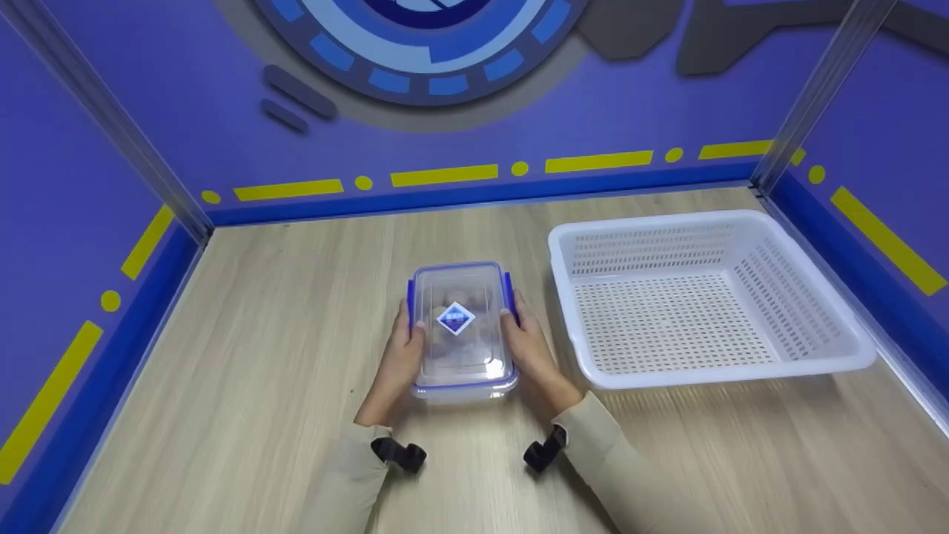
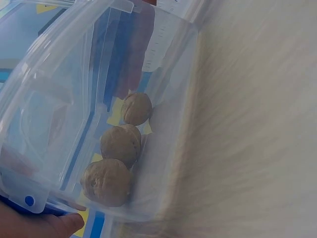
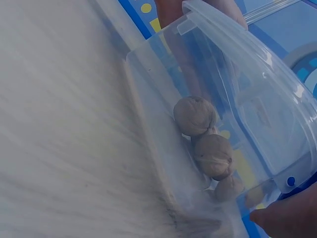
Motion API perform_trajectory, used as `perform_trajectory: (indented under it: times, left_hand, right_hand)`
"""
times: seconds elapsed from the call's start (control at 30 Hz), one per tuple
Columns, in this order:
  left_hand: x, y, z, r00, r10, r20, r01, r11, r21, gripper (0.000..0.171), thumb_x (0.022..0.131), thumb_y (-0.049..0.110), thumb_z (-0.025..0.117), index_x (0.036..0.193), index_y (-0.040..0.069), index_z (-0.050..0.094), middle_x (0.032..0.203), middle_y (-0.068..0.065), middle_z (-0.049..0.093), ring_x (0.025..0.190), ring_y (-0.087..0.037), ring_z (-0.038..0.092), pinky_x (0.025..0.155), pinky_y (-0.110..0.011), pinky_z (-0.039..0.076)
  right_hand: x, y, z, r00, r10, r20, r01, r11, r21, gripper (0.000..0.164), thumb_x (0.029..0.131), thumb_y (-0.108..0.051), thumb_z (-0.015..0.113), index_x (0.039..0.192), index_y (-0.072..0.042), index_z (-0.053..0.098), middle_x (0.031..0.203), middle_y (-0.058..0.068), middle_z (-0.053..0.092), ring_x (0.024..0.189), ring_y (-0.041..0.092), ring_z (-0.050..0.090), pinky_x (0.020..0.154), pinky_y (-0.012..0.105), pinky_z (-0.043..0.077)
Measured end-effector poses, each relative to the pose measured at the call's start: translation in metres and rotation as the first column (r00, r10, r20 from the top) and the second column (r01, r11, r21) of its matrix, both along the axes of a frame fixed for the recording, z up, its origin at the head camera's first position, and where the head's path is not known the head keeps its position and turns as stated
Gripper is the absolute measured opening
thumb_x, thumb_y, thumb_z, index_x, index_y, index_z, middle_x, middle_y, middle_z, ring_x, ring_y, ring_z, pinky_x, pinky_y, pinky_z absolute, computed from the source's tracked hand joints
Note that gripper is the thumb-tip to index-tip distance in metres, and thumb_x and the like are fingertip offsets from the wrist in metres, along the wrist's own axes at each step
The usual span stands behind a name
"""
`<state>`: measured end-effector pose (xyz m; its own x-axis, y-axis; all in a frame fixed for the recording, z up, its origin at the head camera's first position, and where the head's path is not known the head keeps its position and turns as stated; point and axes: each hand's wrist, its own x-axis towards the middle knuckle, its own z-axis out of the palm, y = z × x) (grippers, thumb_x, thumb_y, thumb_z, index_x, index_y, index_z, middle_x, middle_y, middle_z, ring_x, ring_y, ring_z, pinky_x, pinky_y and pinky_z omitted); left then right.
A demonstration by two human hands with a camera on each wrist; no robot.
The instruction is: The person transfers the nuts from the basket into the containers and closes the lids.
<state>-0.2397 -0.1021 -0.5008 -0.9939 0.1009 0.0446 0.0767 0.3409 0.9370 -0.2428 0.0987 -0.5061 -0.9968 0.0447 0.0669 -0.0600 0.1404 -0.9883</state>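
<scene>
A clear plastic food container (image 1: 463, 360) with a blue-rimmed lid and a diamond-shaped label is between both hands in the head view. My left hand (image 1: 404, 352) grips its left side and my right hand (image 1: 528, 345) its right side, each thumb at the lid's edge. Blue side latches (image 1: 508, 293) lie beside the fingers; whether they are fastened cannot be told. Through the clear wall, the left wrist view shows several walnuts (image 2: 105, 182) inside. The right wrist view also has walnuts (image 3: 214, 156) behind the plastic. The undersides of the hands are hidden.
To the right of the container stands a white perforated plastic basket (image 1: 667, 374) on the wooden table (image 1: 259, 356). Blue-purple panels (image 1: 445, 148) with yellow markings close off the back and both sides. Dark wrist straps (image 1: 545, 449) sit over the sleeves.
</scene>
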Motion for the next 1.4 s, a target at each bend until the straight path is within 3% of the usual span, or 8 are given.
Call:
perform_trajectory:
  times: [0.1,0.33,0.53,0.83,1.1,1.4]
  left_hand:
    - [0.0,-0.001,-0.001,1.0,-0.004,-0.012,0.005,1.0,0.006,0.061,0.101,0.01,0.032,0.151,-0.007,0.0,0.158,-0.029,0.004,0.147,-0.041,0.004,0.122,-0.052,0.004]
    - [0.001,0.0,0.0,1.0,0.01,-0.005,-0.01,1.0,-0.005,0.061,0.101,0.01,0.032,0.151,-0.006,0.002,0.158,-0.027,0.007,0.147,-0.041,0.006,0.122,-0.051,0.006]
    - [0.0,0.002,0.0,1.0,0.014,-0.001,-0.014,1.0,-0.006,0.061,0.1,0.011,0.032,0.152,-0.005,0.003,0.159,-0.027,0.007,0.147,-0.04,0.007,0.122,-0.051,0.006]
    - [0.001,0.001,0.0,1.0,0.017,-0.007,-0.017,1.0,-0.005,0.061,0.1,0.01,0.032,0.151,-0.008,0.002,0.158,-0.029,0.007,0.147,-0.042,0.007,0.122,-0.051,0.006]
    - [0.0,0.001,0.004,1.0,0.013,-0.002,-0.013,1.0,-0.019,0.062,0.099,0.01,0.032,0.15,-0.009,0.002,0.157,-0.03,0.006,0.146,-0.043,0.007,0.121,-0.053,0.007]
    - [0.001,0.001,0.002,1.0,0.002,0.01,-0.002,1.0,-0.006,0.062,0.1,0.011,0.032,0.151,-0.006,0.001,0.159,-0.027,0.005,0.147,-0.041,0.005,0.122,-0.052,0.006]
  right_hand:
    - [0.001,0.0,0.0,1.0,0.008,-0.022,-0.008,1.0,0.01,0.059,0.099,-0.012,0.041,0.146,0.015,0.017,0.154,0.032,0.017,0.145,0.042,0.016,0.122,0.048,0.012]
    - [0.002,0.0,0.0,1.0,0.006,0.021,-0.006,1.0,0.021,0.068,0.099,-0.021,0.05,0.148,0.011,0.016,0.156,0.029,0.016,0.146,0.041,0.015,0.122,0.047,0.011]
    - [0.003,0.001,0.003,1.0,0.005,0.016,-0.006,0.998,0.065,0.065,0.099,-0.018,0.047,0.148,0.011,0.016,0.155,0.029,0.017,0.145,0.042,0.016,0.122,0.048,0.011]
    - [0.003,-0.004,0.005,0.999,0.014,0.053,-0.014,1.0,0.014,0.062,0.1,-0.015,0.043,0.151,0.003,0.013,0.157,0.026,0.015,0.146,0.039,0.014,0.122,0.048,0.01]
    - [0.004,-0.009,0.007,1.0,0.01,0.004,-0.01,0.989,0.146,0.059,0.099,-0.012,0.038,0.148,0.012,0.015,0.155,0.032,0.017,0.145,0.043,0.015,0.122,0.05,0.011]
    - [0.004,-0.009,0.006,1.0,-0.001,0.001,0.001,0.989,0.145,0.059,0.1,-0.013,0.039,0.148,0.012,0.014,0.155,0.031,0.016,0.145,0.042,0.015,0.122,0.049,0.011]
